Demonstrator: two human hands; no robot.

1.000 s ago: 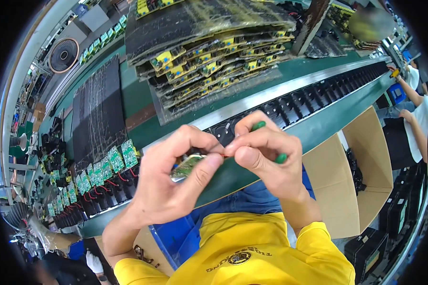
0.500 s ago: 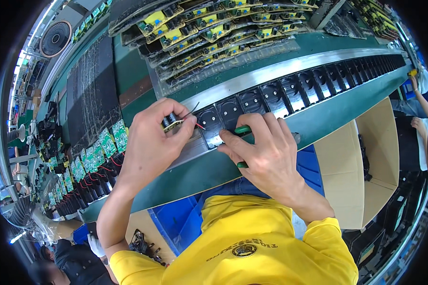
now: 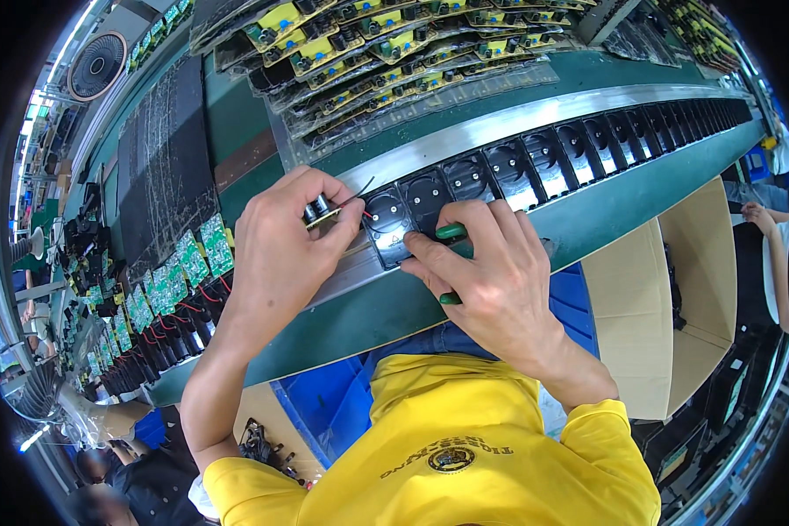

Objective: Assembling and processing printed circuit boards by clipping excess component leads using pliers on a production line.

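Pinched between the thumb and fingers of my left hand is a small circuit board with dark cylindrical parts. A dark wire and a short red wire stick out from it, close over the nearest black plastic housing. My right hand is wrapped around a green-handled hand tool; its working end is hidden by my fingers. The thumb and fingertips of that hand are at the right edge of the nearest housing. The housings stand side by side in a long row, their hollow sides up.
A metal rail runs behind the row on the green bench. Stacked trays of yellow-and-blue boards rise at the back. Green boards with red wires line the left. An open carton stands at the right; other people work nearby.
The board in my left hand has tilted a little, showing more of its cylindrical parts. My right hand has shifted slightly, still with the tool in it.
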